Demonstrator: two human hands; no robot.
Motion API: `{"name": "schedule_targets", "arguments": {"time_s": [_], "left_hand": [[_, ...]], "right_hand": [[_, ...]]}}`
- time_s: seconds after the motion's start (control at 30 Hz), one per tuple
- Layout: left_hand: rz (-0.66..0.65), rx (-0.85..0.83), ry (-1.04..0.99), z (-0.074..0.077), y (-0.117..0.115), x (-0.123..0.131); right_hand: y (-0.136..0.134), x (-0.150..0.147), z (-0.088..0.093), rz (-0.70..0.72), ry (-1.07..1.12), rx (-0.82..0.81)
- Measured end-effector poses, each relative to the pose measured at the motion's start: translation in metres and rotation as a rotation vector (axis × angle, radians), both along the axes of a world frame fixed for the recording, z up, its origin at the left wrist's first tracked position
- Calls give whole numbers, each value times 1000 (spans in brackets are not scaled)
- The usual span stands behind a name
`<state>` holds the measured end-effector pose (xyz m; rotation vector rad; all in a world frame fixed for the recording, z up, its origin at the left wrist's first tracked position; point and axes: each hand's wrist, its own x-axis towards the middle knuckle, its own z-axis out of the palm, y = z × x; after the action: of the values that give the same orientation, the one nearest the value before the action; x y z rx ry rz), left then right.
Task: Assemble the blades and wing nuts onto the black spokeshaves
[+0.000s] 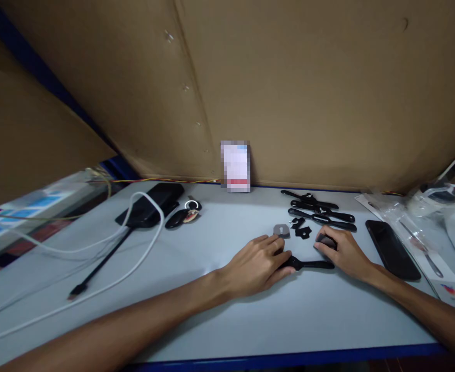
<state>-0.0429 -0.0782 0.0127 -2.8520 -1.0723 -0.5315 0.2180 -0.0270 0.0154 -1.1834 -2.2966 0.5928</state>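
My left hand (260, 261) rests on the pale table (219, 310), fingers curled over one end of a thin black strap-like part (312, 264). My right hand (343, 253) lies to the right of it, fingers closed over a small dark round piece (325, 240). Just beyond my hands lie a small grey plate (281, 230) and little black parts (302, 231). Further back are several long black strap pieces (322, 209).
A black phone (392, 249) lies right of my right hand, beside clear plastic bags (417, 217). At the left back sit a black pouch (152, 204), a key fob (184, 214), white and black cables (134, 248). Cardboard walls (289, 88) enclose the table; a small card (235, 166) leans there.
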Motion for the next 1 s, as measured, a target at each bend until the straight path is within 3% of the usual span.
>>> {"name": "schedule_targets", "arguments": {"time_s": [0.27, 0.63, 0.83, 1.0], "left_hand": [[29, -71, -5, 1, 1, 0], [114, -139, -23, -1, 3, 4], [157, -184, -83, 1, 0, 3], [46, -251, -120, 6, 1, -3]], "right_hand": [[2, -1, -4, -12, -31, 37], [3, -8, 0, -59, 73, -38], [3, -7, 3, -84, 315, -177], [0, -8, 7, -96, 497, -419]]}}
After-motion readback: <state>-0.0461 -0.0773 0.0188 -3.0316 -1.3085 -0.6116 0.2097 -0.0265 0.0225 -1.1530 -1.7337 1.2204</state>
